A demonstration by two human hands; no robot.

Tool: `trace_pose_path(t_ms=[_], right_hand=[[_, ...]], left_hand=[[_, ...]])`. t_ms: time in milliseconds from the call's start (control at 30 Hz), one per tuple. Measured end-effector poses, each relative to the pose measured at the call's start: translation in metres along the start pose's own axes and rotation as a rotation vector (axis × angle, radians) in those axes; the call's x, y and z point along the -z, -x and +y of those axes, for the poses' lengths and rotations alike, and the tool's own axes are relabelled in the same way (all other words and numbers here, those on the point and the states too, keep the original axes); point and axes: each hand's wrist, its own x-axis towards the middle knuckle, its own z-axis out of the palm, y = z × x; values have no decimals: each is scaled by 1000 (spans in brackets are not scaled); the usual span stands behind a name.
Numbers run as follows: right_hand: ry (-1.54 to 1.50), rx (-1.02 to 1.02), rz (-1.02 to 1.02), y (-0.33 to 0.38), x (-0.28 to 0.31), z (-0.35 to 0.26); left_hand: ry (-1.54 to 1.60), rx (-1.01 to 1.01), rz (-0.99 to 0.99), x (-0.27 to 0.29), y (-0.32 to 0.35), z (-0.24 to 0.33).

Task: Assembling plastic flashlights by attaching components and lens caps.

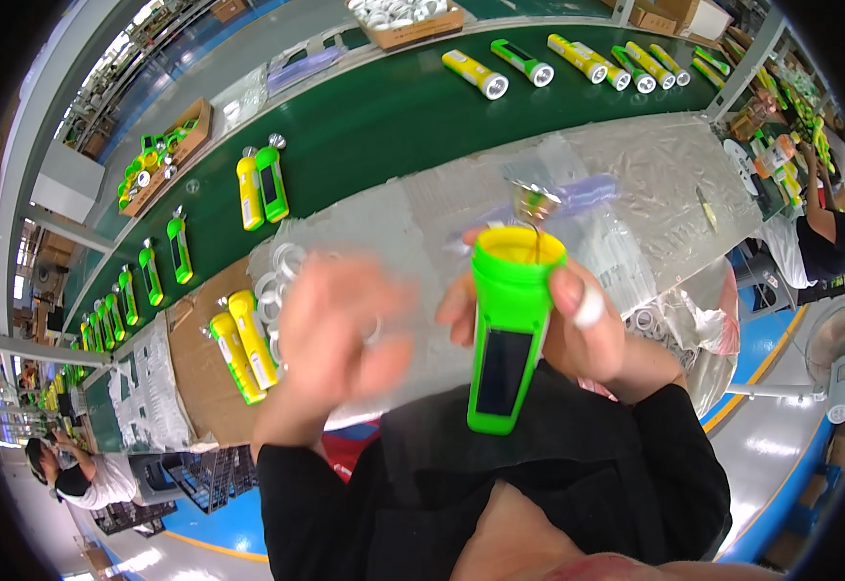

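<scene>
two hands: right hand (592,334) clamped on green flashlight (505,334), blurred left hand (340,324) with loose fingers, finished flashlights (577,60) on belt (384,116) behind

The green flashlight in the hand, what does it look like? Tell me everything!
The green flashlight is bright green plastic with a dark, shiny panel down its front. Its wide top end is open, yellow inside, and a thin wire runs up from it to a shiny silver reflector cup. It stands nearly upright over the person's lap. The right hand holds it; the blurred left hand is beside it.
</scene>
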Motion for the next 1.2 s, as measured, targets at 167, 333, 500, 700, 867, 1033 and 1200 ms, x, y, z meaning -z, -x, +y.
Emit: trace_pose_path(t_ms=[167,333,500,700,867,1033,1200], right_hand=[[-24,-85,-76,-19,11,26],[251,-16,-71,-17,19,43],[343,24,-26,-16,34,64],[168,-118,39,-1,37,93],[58,-78,250,1,49,85],[35,-56,275,10,63,83],[60,-68,285,9,63,82]], left_hand=[[732,291,-81,-62,-42,-44],[878,580,-327,-64,-10,-44],[641,426,-254,-66,20,-14],[395,264,-246,-89,51,3],[111,618,-28,-124,77,-46],[-106,552,-305,-145,93,-69],[52,492,-302,-152,98,-75]])
